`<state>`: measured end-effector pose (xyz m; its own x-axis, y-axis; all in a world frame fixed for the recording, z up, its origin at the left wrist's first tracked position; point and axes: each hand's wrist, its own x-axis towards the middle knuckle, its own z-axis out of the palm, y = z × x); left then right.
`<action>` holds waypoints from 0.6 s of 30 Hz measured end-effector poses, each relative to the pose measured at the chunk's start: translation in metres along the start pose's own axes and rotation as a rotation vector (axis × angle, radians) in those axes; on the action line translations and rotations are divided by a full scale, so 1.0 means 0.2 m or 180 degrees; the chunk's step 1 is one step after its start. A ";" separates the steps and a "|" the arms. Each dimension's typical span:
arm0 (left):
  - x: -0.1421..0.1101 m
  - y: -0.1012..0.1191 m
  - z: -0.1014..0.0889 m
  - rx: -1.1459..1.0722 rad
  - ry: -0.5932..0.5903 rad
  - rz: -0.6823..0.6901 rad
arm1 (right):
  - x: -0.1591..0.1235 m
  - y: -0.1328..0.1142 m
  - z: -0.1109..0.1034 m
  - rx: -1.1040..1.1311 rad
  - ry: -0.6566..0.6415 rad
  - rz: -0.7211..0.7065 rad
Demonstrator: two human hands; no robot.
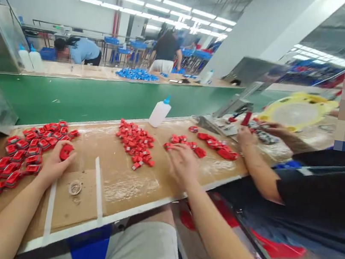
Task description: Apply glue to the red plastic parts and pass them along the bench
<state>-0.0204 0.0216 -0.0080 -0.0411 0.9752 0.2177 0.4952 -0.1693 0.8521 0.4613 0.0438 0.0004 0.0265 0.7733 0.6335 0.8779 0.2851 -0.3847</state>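
My left hand is closed around a small red plastic part, beside a spread of similar red and grey parts on the left of the table. Farther right, my right hand reaches out with its fingers extended over a small group of red parts. Its fingertips are at the near edge of that group, and whether they touch a part is unclear. Between my hands lies a heap of smaller red pieces. A small round dish sits on the cardboard near my left wrist.
A white squeeze bottle with a blue tip stands behind the heap. Beyond it runs a green conveyor belt. To my right, a co-worker's hands handle parts near a metal fixture and a yellow fan. Blue pieces lie across the belt.
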 end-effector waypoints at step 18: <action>-0.08 -0.02 -0.04 -0.0339 -0.0224 -0.0155 | -0.13 -1.26 0.64 0.1572 -0.3233 -0.1802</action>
<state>-0.0293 0.0057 -0.0116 -0.0002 0.9896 0.1440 0.3989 -0.1320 0.9074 0.1790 0.0252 -0.0045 -0.8645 0.4970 0.0755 0.3687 0.7290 -0.5768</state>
